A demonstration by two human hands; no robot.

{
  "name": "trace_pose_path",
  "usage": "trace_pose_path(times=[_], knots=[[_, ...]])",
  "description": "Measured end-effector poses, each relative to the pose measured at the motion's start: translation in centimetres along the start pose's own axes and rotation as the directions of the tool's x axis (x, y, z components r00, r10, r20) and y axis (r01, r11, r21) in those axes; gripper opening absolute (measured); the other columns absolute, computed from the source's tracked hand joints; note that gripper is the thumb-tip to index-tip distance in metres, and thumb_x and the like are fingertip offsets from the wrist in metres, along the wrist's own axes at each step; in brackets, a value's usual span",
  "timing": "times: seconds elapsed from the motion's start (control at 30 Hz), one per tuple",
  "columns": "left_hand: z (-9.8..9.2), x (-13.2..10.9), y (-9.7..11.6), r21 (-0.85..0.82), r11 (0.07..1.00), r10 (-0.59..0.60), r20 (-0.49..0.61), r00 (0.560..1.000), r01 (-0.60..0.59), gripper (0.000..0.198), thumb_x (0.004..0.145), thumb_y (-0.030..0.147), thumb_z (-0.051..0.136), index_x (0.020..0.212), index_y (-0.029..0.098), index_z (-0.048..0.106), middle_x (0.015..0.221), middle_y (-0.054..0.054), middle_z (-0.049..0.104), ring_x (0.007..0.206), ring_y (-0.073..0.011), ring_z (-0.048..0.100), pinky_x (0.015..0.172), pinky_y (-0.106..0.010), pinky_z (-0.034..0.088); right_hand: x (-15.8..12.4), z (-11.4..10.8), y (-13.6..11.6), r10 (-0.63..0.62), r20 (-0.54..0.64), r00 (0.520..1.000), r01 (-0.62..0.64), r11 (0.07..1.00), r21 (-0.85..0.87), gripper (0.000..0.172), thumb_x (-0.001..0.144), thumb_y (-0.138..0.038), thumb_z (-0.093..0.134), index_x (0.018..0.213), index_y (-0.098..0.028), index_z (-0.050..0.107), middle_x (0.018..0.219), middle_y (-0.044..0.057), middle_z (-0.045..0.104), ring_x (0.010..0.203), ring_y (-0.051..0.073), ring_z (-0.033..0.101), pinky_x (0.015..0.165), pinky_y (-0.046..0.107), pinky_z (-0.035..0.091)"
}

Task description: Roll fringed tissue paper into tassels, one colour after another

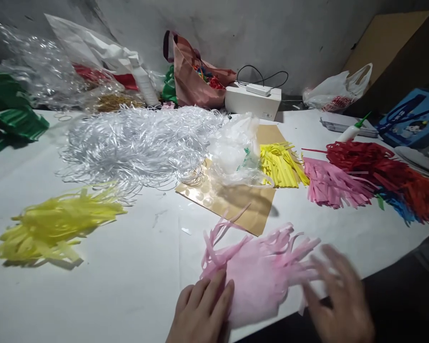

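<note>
A sheet of pale pink tissue paper (255,281), cut into fringe at its left and right ends, lies at the front edge of the table. My left hand (202,307) rests on its left side, fingers stretched out and touching the paper. Off the right end, my right hand (338,295) is blurred by motion, its fingers spread near the fringe strips with nothing visible in them. Behind the pink paper lies a brown cardboard sheet (250,207) bearing clear round stickers.
Yellow fringed tissue (62,224) lies at left, a heap of silvery-white cords (139,143) behind. A clear plastic bag (234,147) sits mid-table. Rightward are yellow fringe (280,166), pink fringe (334,183), red fringe (368,159) and a green-tipped glue bottle (352,131). A white box (252,102) stands by the wall.
</note>
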State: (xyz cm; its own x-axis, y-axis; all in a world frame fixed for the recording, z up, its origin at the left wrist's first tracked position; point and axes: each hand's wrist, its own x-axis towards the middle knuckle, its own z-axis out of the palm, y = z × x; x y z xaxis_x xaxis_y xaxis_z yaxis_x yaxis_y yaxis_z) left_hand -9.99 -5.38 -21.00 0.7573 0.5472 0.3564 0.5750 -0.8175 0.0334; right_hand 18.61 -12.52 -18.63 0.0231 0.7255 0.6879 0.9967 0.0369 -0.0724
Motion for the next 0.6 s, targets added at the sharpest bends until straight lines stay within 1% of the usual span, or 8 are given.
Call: trace_pose_path(times=[0.03, 0.1, 0.17, 0.23, 0.3, 0.43, 0.5, 0.6], knots=[[0.1, 0.1, 0.0, -0.017, 1.0, -0.008, 0.002, 1.0, 0.008, 0.044, 0.088, 0.014, 0.054, 0.131, 0.018, 0.061, 0.135, -0.013, 0.064, 0.106, -0.0268, 0.059, 0.085, -0.036, 0.042, 0.2, 0.0, -1.0, -0.127, 0.035, 0.991, 0.123, 0.986, 0.109, 0.033, 0.095, -0.028, 0.062, 0.125, -0.014, 0.064, 0.133, 0.019, 0.063, 0.127, 0.033, 0.058, 0.104, 0.051, 0.051], [0.2, 0.2, 0.2, -0.057, 0.998, -0.025, -0.004, 1.0, 0.024, 0.042, 0.088, 0.016, 0.055, 0.13, 0.019, 0.062, 0.136, -0.012, 0.064, 0.108, -0.0262, 0.059, 0.086, -0.036, 0.043, 0.7, 0.5, -3.1, -0.397, 0.082, 0.914, 0.36, 0.887, 0.289, 0.029, 0.094, -0.021, 0.058, 0.121, -0.014, 0.067, 0.124, 0.014, 0.07, 0.123, 0.028, 0.062, 0.101, 0.042, 0.055], [0.1, 0.2, 0.2, -0.102, 0.994, -0.044, 0.0, 0.999, 0.044, 0.038, 0.089, 0.016, 0.055, 0.126, 0.02, 0.063, 0.136, -0.009, 0.065, 0.109, -0.025, 0.059, 0.087, -0.035, 0.043, 0.9, 1.6, -4.8, -0.52, 0.094, 0.849, 0.461, 0.815, 0.35, 0.032, 0.092, -0.01, 0.05, 0.118, -0.01, 0.068, 0.118, 0.013, 0.073, 0.12, 0.027, 0.065, 0.101, 0.042, 0.057], [-0.3, 0.1, 0.0, -0.134, 0.988, -0.076, 0.008, 0.997, 0.076, 0.033, 0.089, 0.013, 0.054, 0.119, 0.022, 0.066, 0.134, -0.006, 0.066, 0.108, -0.0239, 0.058, 0.088, -0.035, 0.042, 0.8, 2.6, -5.5, -0.531, 0.113, 0.84, 0.467, 0.812, 0.35, 0.037, 0.088, -0.001, 0.044, 0.115, -0.006, 0.069, 0.118, 0.015, 0.073, 0.12, 0.027, 0.065, 0.102, 0.042, 0.056], [-0.9, 0.0, -0.5, -0.133, 0.985, -0.105, 0.025, 0.994, 0.107, 0.032, 0.088, 0.009, 0.053, 0.112, 0.023, 0.068, 0.134, -0.004, 0.066, 0.108, -0.0242, 0.058, 0.088, -0.036, 0.042, 0.6, 3.1, -5.4, -0.533, 0.136, 0.835, 0.463, 0.815, 0.349, 0.039, 0.087, 0.002, 0.041, 0.113, -0.006, 0.069, 0.12, 0.016, 0.072, 0.122, 0.027, 0.064, 0.104, 0.042, 0.055], [-2.3, -0.7, -2.3, -0.043, 0.976, -0.21, 0.026, 0.977, 0.211, 0.035, 0.087, 0.006, 0.048, 0.111, 0.022, 0.068, 0.132, -0.007, 0.067, 0.108, -0.0282, 0.057, 0.087, -0.041, 0.041, 0.4, 2.7, -4.3, -0.567, 0.144, 0.811, 0.488, 0.791, 0.368, 0.041, 0.088, 0.003, 0.037, 0.111, -0.005, 0.071, 0.119, 0.016, 0.073, 0.121, 0.028, 0.064, 0.106, 0.043, 0.053], [-3.1, -1.4, -3.5, -0.055, 0.959, -0.278, 0.022, 0.96, 0.279, 0.034, 0.09, 0.009, 0.047, 0.114, 0.024, 0.067, 0.13, -0.008, 0.067, 0.108, -0.0286, 0.058, 0.086, -0.042, 0.042, 0.5, 2.4, -3.7, -0.578, 0.147, 0.803, 0.495, 0.783, 0.376, 0.043, 0.088, 0.004, 0.035, 0.111, -0.005, 0.071, 0.119, 0.016, 0.073, 0.123, 0.028, 0.063, 0.107, 0.043, 0.052], [-4.5, -2.7, -5.0, -0.15, 0.916, -0.372, 0.028, 0.928, 0.372, 0.029, 0.095, 0.027, 0.05, 0.121, 0.029, 0.064, 0.134, -0.007, 0.063, 0.115, -0.0287, 0.058, 0.089, -0.042, 0.047, 0.8, 2.1, -3.2, -0.598, 0.159, 0.785, 0.514, 0.774, 0.37, 0.044, 0.087, 0.005, 0.036, 0.113, -0.005, 0.07, 0.12, 0.017, 0.072, 0.125, 0.027, 0.062, 0.108, 0.044, 0.051]])
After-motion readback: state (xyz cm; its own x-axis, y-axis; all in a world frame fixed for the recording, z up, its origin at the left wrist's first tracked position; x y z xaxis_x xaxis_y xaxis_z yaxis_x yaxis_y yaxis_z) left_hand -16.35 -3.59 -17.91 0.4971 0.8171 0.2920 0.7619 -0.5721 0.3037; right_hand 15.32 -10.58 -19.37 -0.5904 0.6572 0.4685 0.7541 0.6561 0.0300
